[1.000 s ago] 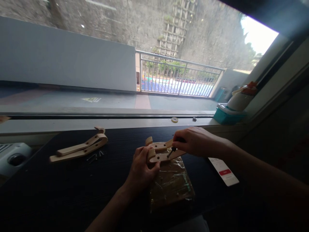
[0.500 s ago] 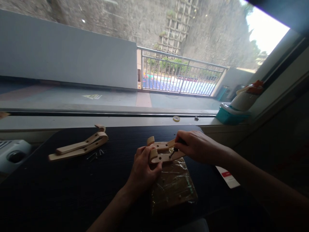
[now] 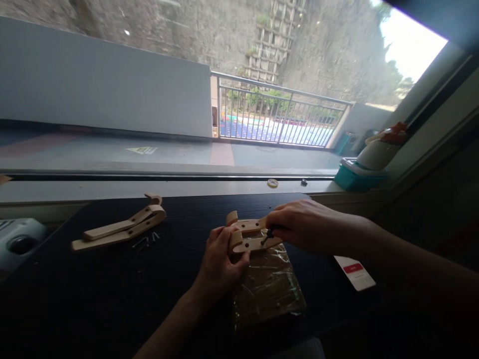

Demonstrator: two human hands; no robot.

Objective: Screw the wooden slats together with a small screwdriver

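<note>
My left hand (image 3: pixel 220 259) grips the curved end of a light wooden piece (image 3: pixel 252 244) with dark holes, resting on a box wrapped in clear tape (image 3: pixel 271 286). My right hand (image 3: pixel 290 222) is closed around the dark handle of a screwdriver (image 3: pixel 268 236), its shaft slanting down to a hole in the near wooden strip. A second strip lies parallel behind the first; whether they are joined is hidden by my hands. To the left lies a similar pair of curved wooden pieces (image 3: pixel 123 232), with several loose screws (image 3: pixel 145 241) beside it.
The dark table (image 3: pixel 93 299) meets a white windowsill (image 3: pixel 187 188). On the sill sit a yellow-rimmed roll (image 3: pixel 273 183), a small dark object (image 3: pixel 304 182) and a teal box (image 3: pixel 359 175) with a white bottle (image 3: pixel 381 149) on it. A white-and-red card (image 3: pixel 355 272) lies at right.
My right hand has turned and shifted slightly left, with the screwdriver tilted lower. My left hand keeps its hold on the wooden piece.
</note>
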